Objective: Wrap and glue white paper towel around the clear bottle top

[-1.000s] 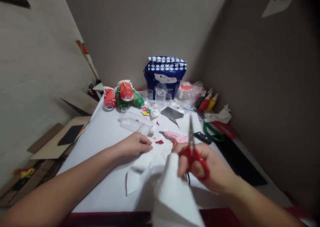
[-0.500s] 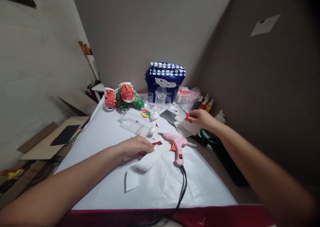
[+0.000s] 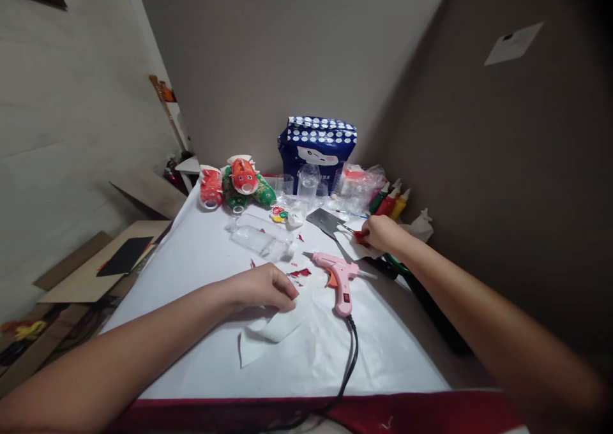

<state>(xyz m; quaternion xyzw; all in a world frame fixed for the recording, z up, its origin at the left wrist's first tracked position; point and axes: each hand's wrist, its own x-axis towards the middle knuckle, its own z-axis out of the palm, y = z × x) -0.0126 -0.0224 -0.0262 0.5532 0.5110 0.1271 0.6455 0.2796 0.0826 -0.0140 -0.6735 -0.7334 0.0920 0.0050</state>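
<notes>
My left hand (image 3: 268,287) pinches the edge of a white textured strip (image 3: 282,322) that curls down onto the table. Small red scraps (image 3: 300,272) lie just beyond its fingertips. On the right, my right hand (image 3: 378,233) is closed on the red handles of small scissors (image 3: 354,231), whose blades point left over white paper (image 3: 348,245). Between the hands lies a pink glue gun (image 3: 338,271), its nozzle to the left and its black cord (image 3: 355,357) running to the front edge.
Clear plastic bottles (image 3: 258,237) lie left of centre. Behind stand red and green fish figures (image 3: 244,175), a blue bag (image 3: 316,147) and paint bottles (image 3: 389,201). A dark grey piece (image 3: 325,221) lies near the white paper. Cardboard (image 3: 96,281) is at the left.
My left hand has moved slightly down and nearer to me, onto the white strip. My right hand has lowered with the scissors, and the white paper beneath now lies lower.
</notes>
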